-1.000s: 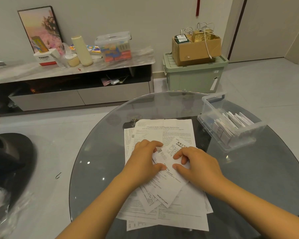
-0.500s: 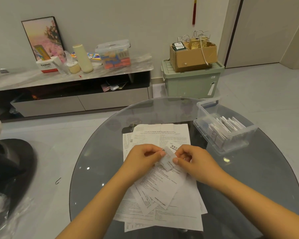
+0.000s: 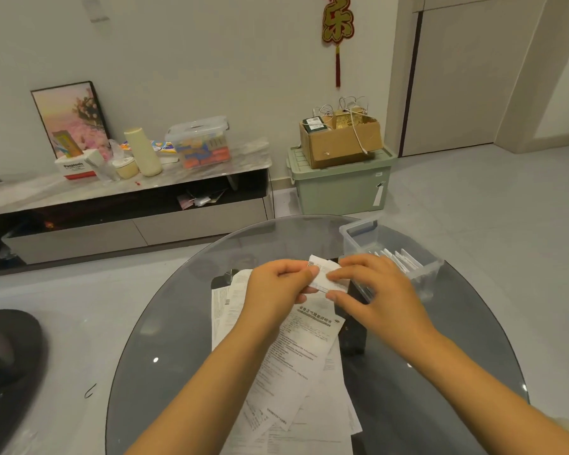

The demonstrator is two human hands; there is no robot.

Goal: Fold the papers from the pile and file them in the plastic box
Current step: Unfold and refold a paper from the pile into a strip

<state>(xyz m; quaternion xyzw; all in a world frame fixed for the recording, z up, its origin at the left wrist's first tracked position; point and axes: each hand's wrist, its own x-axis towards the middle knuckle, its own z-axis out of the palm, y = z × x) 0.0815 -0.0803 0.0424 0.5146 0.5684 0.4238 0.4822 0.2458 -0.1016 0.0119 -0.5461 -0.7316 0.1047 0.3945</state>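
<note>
A small folded white paper [image 3: 324, 274] is held in the air above the round glass table [image 3: 165, 343]. My left hand [image 3: 276, 290] pinches its left end and my right hand [image 3: 372, 290] pinches its right end between thumb and fingers. Below my hands lies the pile of printed papers [image 3: 296, 362], spread loosely on the glass. The clear plastic box [image 3: 358, 234] stands at the table's right rear, just behind my right hand, with several folded papers [image 3: 404, 261] standing in it.
A black block under the glass [image 3: 355, 339] shows right of the pile. Beyond the table stand a low TV cabinet [image 3: 128, 218] with clutter on top and a green storage bin [image 3: 339, 185] carrying a cardboard box [image 3: 339, 142]. A dark seat [image 3: 4, 356] sits at the left.
Both hands lifted the small paper off the pile, folded it smaller and carried it up and to the right, toward the plastic box. The camera tilted upward.
</note>
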